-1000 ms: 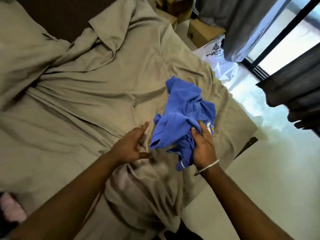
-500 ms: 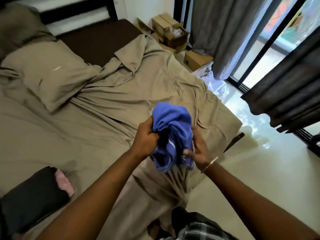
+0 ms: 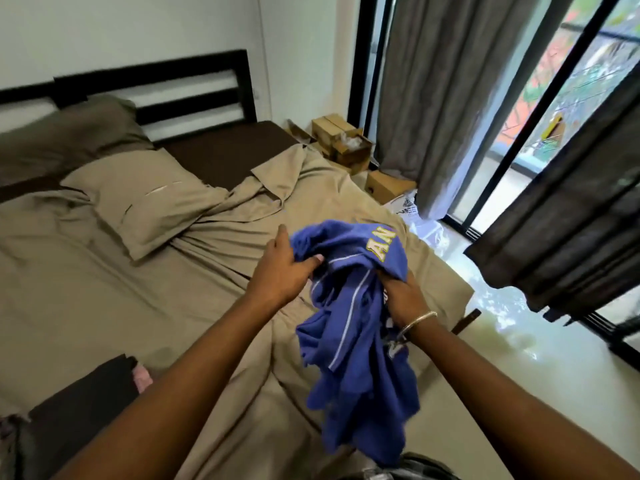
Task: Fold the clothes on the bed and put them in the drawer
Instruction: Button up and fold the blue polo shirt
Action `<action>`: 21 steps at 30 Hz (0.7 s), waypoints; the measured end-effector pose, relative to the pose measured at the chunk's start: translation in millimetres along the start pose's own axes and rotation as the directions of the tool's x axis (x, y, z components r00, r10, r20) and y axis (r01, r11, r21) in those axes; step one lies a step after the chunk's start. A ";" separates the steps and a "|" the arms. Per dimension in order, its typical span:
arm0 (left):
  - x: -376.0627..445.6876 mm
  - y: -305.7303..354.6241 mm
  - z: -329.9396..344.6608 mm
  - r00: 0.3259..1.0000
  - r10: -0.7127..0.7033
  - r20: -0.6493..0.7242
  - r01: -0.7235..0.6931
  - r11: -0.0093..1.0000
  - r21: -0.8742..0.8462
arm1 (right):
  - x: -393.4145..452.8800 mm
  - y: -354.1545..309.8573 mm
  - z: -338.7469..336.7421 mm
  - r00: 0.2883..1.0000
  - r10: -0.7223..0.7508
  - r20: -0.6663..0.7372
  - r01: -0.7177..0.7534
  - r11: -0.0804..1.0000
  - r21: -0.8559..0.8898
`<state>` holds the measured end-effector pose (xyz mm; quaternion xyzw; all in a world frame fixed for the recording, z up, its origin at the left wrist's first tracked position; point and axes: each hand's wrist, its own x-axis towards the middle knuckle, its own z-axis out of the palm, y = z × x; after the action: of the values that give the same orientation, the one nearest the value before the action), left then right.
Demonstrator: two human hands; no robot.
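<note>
1. Bed (image 3: 104,306): tan sheet below both hands.
2. Shirt (image 3: 356,341): lifted off the bed since a second ago, hanging bunched between hands.
3. Left hand (image 3: 284,271), right hand (image 3: 401,296): both gripping shirt; folding not begun.

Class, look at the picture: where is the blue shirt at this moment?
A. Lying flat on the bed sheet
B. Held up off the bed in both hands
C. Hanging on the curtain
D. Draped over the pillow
B: the left hand and the right hand both grip the bunched blue shirt, which hangs above the bed.
</note>
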<state>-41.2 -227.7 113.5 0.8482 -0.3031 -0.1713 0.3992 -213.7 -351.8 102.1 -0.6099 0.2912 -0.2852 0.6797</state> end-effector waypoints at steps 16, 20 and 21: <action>15.2 90.3 83.0 0.727 0.685 -0.059 -0.662 0.721 0.205 | 92.0 -47.1 -90.5 0.846 0.088 0.525 -0.168 0.980 0.108; 33.8 131.4 115.1 0.802 0.597 0.026 -0.582 0.772 0.255 | 130.1 -48.6 -136.7 0.887 0.087 0.453 -0.045 0.994 -0.103; 37.1 142.5 121.7 0.839 0.544 0.019 -0.529 0.806 0.267 | 138.5 -50.5 -146.0 0.910 0.057 0.412 0.023 0.982 -0.188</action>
<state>-131.7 -392.6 147.2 0.7777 -0.5383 0.0146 0.3243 -231.5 -556.2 133.0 -0.7154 0.1711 -0.1143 0.6677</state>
